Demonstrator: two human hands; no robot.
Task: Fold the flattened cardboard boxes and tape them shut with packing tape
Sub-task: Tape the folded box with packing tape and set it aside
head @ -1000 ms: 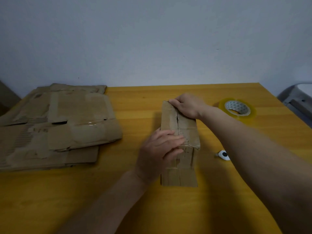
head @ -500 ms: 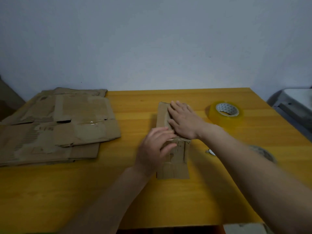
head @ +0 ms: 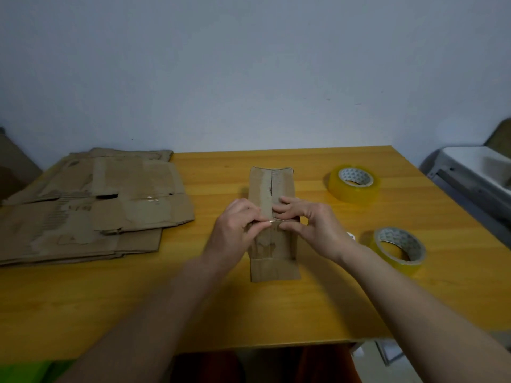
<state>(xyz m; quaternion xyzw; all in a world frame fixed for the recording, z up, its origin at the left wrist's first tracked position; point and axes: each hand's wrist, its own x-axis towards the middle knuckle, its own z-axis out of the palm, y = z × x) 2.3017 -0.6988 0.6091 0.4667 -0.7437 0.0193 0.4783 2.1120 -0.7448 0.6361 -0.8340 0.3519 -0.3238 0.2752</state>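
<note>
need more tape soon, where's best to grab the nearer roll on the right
Take the nearer tape roll by its outer yellow wall, thumb through the open core, coming from above on its near right side. It lies flat with the hole up, apart from the folded box and the farther tape roll.

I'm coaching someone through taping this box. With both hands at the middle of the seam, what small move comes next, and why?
Probably press and smooth the tape strip along the box seam. The left hand and right hand pinch it across the middle, while the far seam still gapes open.

No legible text or labels anywhere.
</note>
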